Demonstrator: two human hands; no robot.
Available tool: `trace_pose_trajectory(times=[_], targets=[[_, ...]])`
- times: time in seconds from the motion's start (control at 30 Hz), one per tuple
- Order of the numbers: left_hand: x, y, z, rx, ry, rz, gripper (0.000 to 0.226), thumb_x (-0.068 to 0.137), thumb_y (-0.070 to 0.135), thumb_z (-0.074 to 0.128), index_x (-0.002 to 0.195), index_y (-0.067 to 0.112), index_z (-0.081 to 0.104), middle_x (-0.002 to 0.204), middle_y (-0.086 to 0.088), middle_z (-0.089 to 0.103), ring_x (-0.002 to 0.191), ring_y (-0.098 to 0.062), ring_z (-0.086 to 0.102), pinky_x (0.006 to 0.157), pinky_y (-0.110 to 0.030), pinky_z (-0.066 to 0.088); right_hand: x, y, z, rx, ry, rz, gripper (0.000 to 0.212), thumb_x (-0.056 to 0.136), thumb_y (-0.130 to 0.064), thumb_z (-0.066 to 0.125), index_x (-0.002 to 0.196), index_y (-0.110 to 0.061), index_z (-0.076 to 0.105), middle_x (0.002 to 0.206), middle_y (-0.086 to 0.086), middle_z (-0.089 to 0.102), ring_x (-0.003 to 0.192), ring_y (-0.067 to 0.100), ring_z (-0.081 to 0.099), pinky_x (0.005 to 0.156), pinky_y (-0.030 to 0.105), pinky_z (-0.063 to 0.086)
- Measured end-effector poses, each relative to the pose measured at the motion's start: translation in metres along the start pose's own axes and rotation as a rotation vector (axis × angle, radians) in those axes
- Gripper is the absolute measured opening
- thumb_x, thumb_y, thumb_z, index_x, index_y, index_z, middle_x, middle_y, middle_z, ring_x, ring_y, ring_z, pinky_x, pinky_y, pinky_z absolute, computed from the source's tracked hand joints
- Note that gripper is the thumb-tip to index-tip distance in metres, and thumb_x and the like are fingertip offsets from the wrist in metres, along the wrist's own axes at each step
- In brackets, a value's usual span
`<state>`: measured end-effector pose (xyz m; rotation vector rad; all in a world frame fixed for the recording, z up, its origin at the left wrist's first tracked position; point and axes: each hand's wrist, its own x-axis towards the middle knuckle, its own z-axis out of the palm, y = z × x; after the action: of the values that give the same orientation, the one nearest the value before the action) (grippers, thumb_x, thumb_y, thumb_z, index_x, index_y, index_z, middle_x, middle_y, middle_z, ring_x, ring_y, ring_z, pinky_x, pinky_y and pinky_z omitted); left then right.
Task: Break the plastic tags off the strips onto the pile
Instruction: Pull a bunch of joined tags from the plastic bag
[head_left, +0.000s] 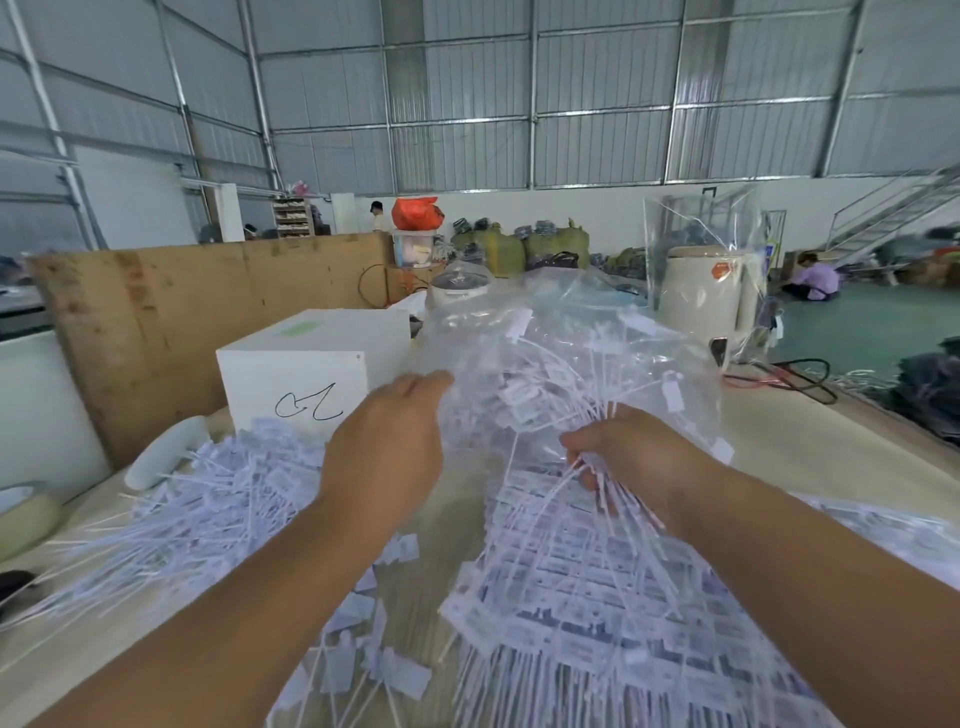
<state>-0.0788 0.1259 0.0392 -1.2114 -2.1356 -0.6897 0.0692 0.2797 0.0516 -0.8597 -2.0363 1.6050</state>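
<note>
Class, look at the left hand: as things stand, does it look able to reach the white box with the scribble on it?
Probably yes. The left hand hovers by the clear plastic bag, with the white box just beyond and to its left. Only the loose pile of tags lies below; nothing stands between them.

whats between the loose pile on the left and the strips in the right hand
In the head view, the left hand and forearm cross that gap above bare table, between the pile and the strips gripped by the right hand.
</note>
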Motion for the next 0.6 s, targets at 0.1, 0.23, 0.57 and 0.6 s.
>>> trace_pose_trajectory(times=[0.1,0.23,0.57,0.6], targets=[[-0.007,0.008,0.008,0.079,-0.120,0.027,0.023,0.095,0.018,0.045,0.106,0.016,0.064,0.096,-0.009,0.068,0.092,-0.033,0.062,0.070,-0.037,0.048,-0.007,-0.001,0.010,0.096,-0.092,-0.051,0.007,0.086,-0.008,0.067,0.083,-0.007,0.060,0.068,0.010,0.060,0.049,0.017,0.052,0.045,0.024,0.041],[0.005,0.017,0.004,0.154,-0.148,-0.039,0.046,0.098,0.042,0.030,0.068,0.016,0.054,0.066,-0.005,0.058,0.066,-0.030,0.053,0.061,-0.030,0.035,-0.009,0.006,0.019,-0.095,-0.130,-0.068,0.015,0.082,-0.019,0.072,0.090,-0.012,0.061,0.076,0.005,0.065,0.061,0.018,0.058,0.057,0.028,0.044],[0.030,0.017,0.000,0.114,-0.010,-0.017,0.038,0.092,0.021,0.054,0.128,0.018,0.044,0.112,-0.006,0.058,0.100,-0.030,0.058,0.073,-0.039,0.047,-0.009,0.013,0.022,-0.317,-0.138,-0.083,0.042,0.090,-0.046,0.060,0.114,-0.012,0.057,0.071,0.002,0.056,0.052,0.011,0.052,0.052,0.023,0.043],[0.033,0.012,0.001,0.228,-0.045,0.018,0.052,0.089,0.019,0.057,0.137,0.019,0.036,0.120,-0.006,0.052,0.105,-0.029,0.054,0.078,-0.040,0.046,-0.010,0.014,0.022,-0.359,-0.123,-0.093,0.041,0.092,-0.046,0.058,0.116,-0.013,0.055,0.073,0.002,0.057,0.055,0.012,0.052,0.056,0.025,0.044]])
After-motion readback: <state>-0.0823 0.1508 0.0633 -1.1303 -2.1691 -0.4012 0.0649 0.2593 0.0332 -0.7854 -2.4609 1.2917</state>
